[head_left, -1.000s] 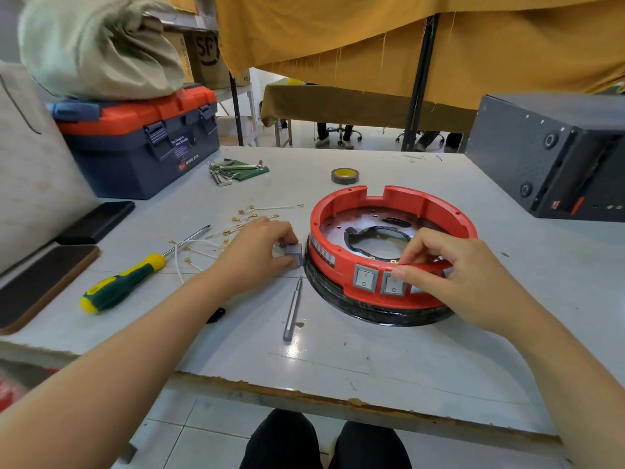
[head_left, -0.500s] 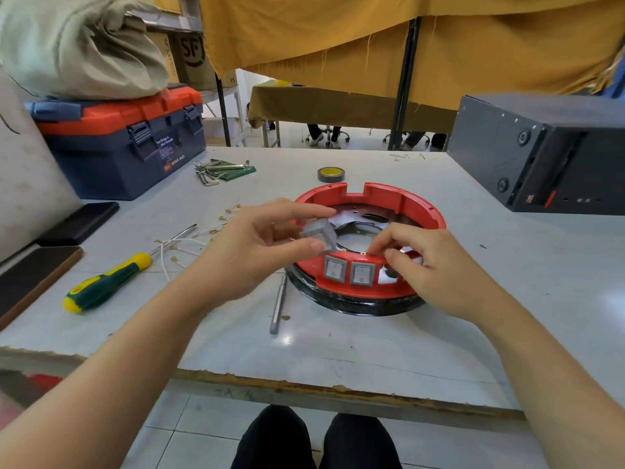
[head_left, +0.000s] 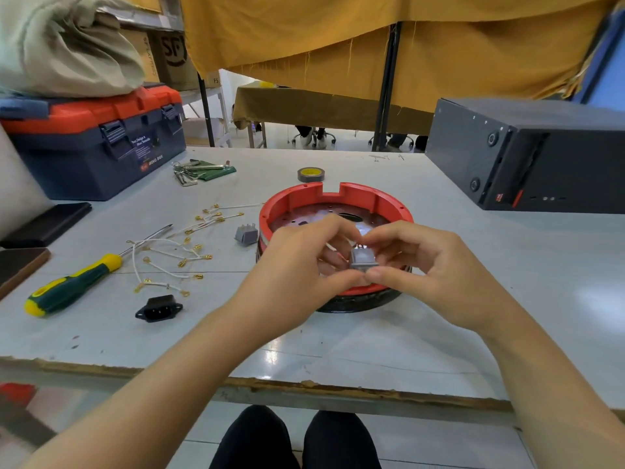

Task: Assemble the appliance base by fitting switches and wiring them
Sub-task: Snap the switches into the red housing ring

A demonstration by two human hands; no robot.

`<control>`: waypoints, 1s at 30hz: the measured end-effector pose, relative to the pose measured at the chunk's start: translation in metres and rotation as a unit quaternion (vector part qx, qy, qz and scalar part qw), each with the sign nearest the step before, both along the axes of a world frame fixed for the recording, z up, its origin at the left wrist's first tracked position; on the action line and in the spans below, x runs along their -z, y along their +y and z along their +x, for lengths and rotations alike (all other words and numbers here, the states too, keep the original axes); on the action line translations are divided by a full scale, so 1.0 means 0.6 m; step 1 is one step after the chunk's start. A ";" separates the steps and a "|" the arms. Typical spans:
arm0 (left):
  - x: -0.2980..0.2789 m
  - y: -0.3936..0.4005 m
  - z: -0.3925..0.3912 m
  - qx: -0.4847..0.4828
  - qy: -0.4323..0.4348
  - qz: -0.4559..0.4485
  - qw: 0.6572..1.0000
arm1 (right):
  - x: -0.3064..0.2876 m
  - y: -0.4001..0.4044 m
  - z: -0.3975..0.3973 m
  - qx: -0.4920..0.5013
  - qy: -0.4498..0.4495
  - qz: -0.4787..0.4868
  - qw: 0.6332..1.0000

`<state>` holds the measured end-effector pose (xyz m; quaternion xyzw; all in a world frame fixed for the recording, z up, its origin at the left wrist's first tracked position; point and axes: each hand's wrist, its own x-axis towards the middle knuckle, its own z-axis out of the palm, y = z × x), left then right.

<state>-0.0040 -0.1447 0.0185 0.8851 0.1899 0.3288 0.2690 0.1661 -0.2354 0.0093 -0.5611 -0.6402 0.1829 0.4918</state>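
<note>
A round red appliance base (head_left: 368, 198) with a black bottom ring lies on the grey table (head_left: 338, 350). Above its front wall, my left hand (head_left: 297, 272) and my right hand (head_left: 429, 265) both pinch one small grey rocker switch (head_left: 363, 258) between fingertips. My hands hide the base's front wall. Another grey switch (head_left: 246, 234) lies on the table just left of the base. White wires with gold terminals (head_left: 176, 258) are spread further left, and a black power socket (head_left: 158, 309) lies near the front.
A green-yellow screwdriver (head_left: 74, 286) lies at the left. Behind it stand a blue and orange toolbox (head_left: 94, 143), keys (head_left: 199, 170) and a tape roll (head_left: 310, 174). A black box (head_left: 527, 150) fills the right rear. Dark flat items (head_left: 44, 225) lie at the left edge.
My left hand carried the grey switch from the table's left side over the base, and my right hand left the base's front wall and joined it on the switch.
</note>
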 end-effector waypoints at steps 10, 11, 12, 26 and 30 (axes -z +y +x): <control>0.004 0.006 -0.008 0.015 0.064 0.060 0.996 | 0.008 -0.012 0.005 0.007 0.054 -0.031 0.998; 0.004 0.010 -0.010 0.015 0.066 0.069 0.995 | 0.010 -0.011 0.007 0.016 0.052 -0.031 0.998; 0.004 0.014 -0.011 0.014 0.067 0.077 0.995 | 0.012 -0.011 0.009 0.027 0.044 -0.033 0.998; 0.028 0.036 0.006 0.013 0.077 0.055 0.995 | 0.020 -0.007 -0.025 0.084 -0.171 0.024 0.981; 0.030 0.041 0.006 0.013 0.078 0.053 0.995 | 0.019 -0.007 -0.030 0.095 -0.207 0.043 0.973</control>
